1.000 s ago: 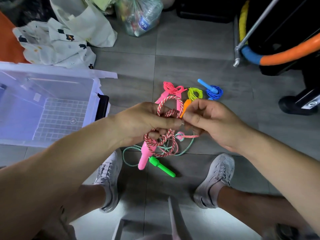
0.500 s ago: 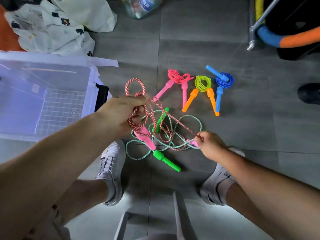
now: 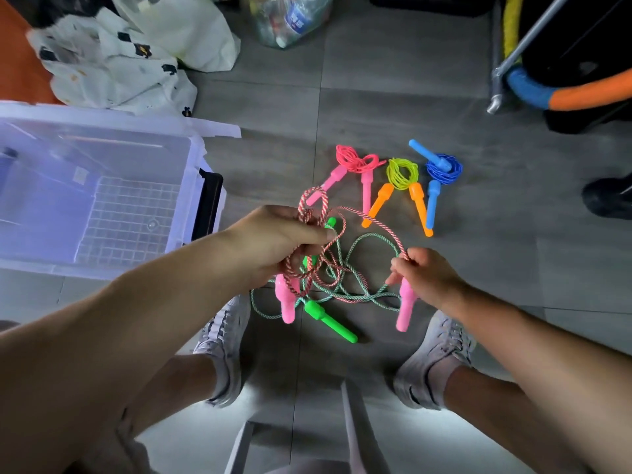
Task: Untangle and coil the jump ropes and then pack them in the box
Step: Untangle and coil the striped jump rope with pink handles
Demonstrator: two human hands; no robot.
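Observation:
My left hand (image 3: 273, 241) grips a bunch of loops of the red-and-white rope (image 3: 372, 217), which arcs over to my right hand (image 3: 427, 275). My right hand pinches that rope near its pink handle (image 3: 405, 309), which hangs below the fingers. A second pink handle (image 3: 286, 302) dangles under my left hand. The green-and-white rope (image 3: 362, 241) lies tangled with it on the floor, one green handle (image 3: 330, 321) in front. Three coiled ropes lie beyond: pink (image 3: 354, 162), yellow with orange handles (image 3: 402, 172) and blue (image 3: 444, 167). The clear plastic box (image 3: 191, 186) stands open at the left.
White bags (image 3: 113, 66) and a bag of bottles (image 3: 290, 18) lie at the back. A metal pole with blue and orange foam tubing (image 3: 564, 92) is at the right, a dark shoe (image 3: 608, 196) beside it. My two grey shoes (image 3: 222, 340) flank a stool edge.
My right hand came up off the floor and now lifts the rope's pink handle end. My left hand stays gripping the loops, slightly nearer the middle.

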